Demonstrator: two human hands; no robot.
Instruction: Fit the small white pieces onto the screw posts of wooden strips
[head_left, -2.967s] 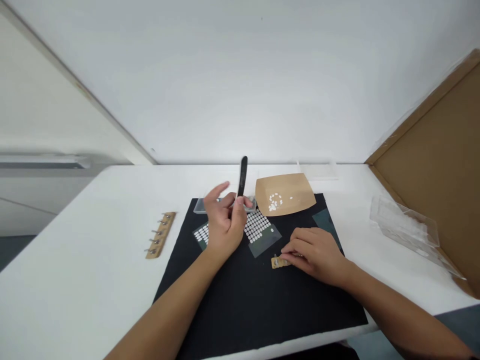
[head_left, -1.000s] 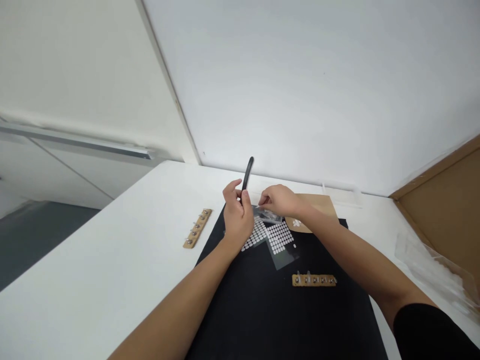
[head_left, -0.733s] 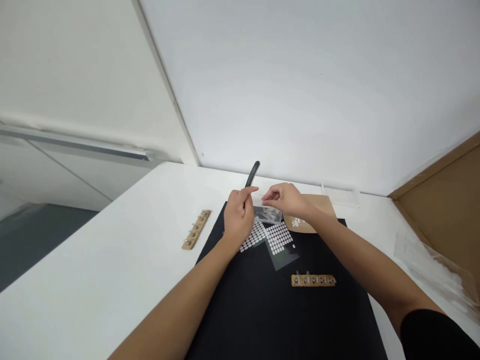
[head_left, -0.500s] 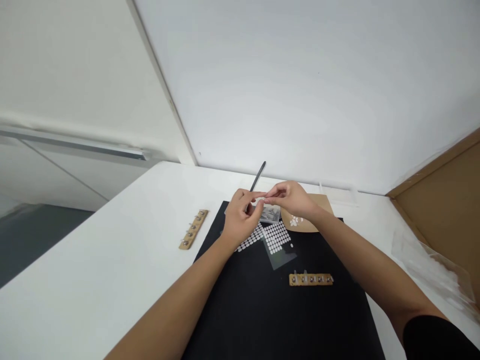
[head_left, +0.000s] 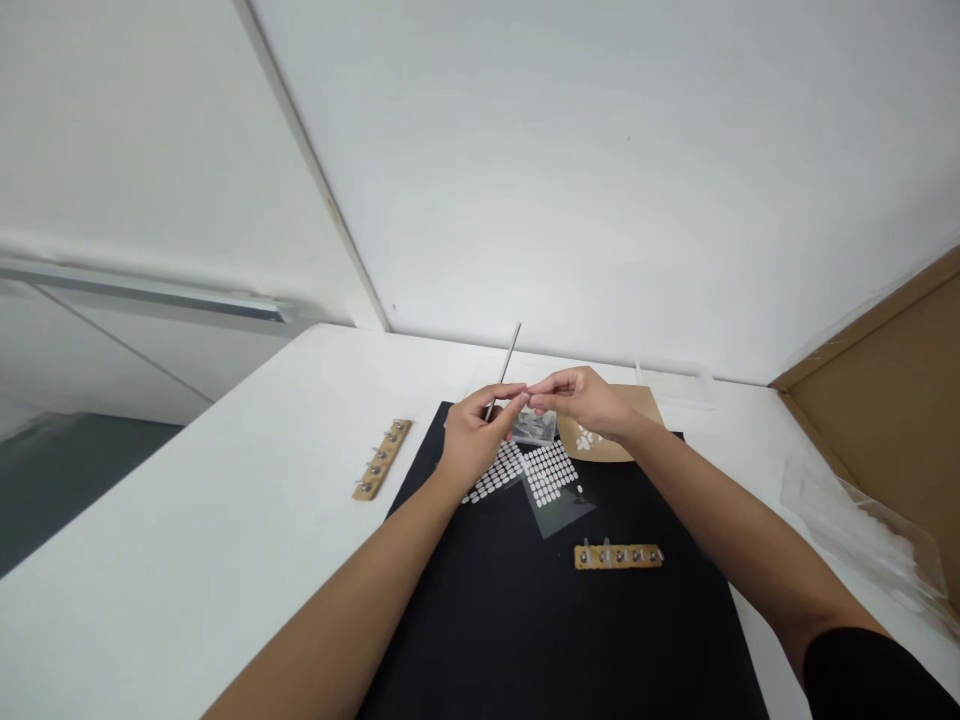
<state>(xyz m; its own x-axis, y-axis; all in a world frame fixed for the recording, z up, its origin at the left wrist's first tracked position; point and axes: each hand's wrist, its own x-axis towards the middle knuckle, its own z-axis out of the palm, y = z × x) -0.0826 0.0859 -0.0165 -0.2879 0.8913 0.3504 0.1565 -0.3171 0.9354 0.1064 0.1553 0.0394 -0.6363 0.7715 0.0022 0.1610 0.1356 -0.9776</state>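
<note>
My left hand (head_left: 474, 430) is closed, with a thin grey stick (head_left: 508, 358) slanting up from between its fingers. The fingertips of my right hand (head_left: 581, 398) are pinched together and meet those of my left. Whatever small piece lies between them is too small to make out. Below the hands, a clear box (head_left: 534, 428) of small pale pieces is partly covered. In front of it, rows of white oval stickers (head_left: 551, 470) sit on clear sheets, one partly behind my left wrist.
A black mat (head_left: 555, 640) lies on the white table (head_left: 247, 480). One wooden strip with metal studs (head_left: 619, 557) rests on the mat, another wooden strip (head_left: 382, 460) left of it. Brown paper (head_left: 637, 400) bears white bits. Clear plastic bags (head_left: 855, 520) lie at right, beside cardboard (head_left: 885, 390).
The stick in my left hand has tilted and turned from dark to pale grey. My fingertips stay together with slight finger shifts. The whole view has moved a little.
</note>
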